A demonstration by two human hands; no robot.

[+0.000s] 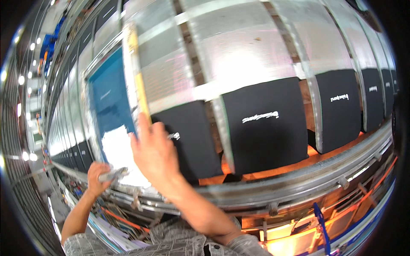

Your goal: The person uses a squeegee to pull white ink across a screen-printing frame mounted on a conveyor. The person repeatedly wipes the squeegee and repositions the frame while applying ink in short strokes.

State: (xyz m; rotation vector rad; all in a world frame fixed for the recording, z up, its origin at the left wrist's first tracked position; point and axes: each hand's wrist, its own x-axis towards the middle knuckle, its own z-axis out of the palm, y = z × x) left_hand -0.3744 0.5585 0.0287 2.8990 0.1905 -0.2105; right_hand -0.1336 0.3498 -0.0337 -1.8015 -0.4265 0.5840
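Note:
A screen-printing frame [87, 83] with blue mesh [110, 94] and white ink [118, 149] on its lower part lies on the long press. My left hand [97, 175] is closed on a metal piece [114, 175] at the frame's lower left corner. My right hand [153, 151] is on a long yellow-edged squeegee [136, 64] along the frame's right side, its fingers curled at the tool's near end. Beside it, black fabric pieces [265, 143] with white print sit on silver platens [222, 38].
The row of platens continues both ways along a steel rail [273, 187]. Orange glowing panels [282, 241] and a blue bracket [320, 226] are below the near edge. Racks with blue items [49, 45] and lights stand at the far left.

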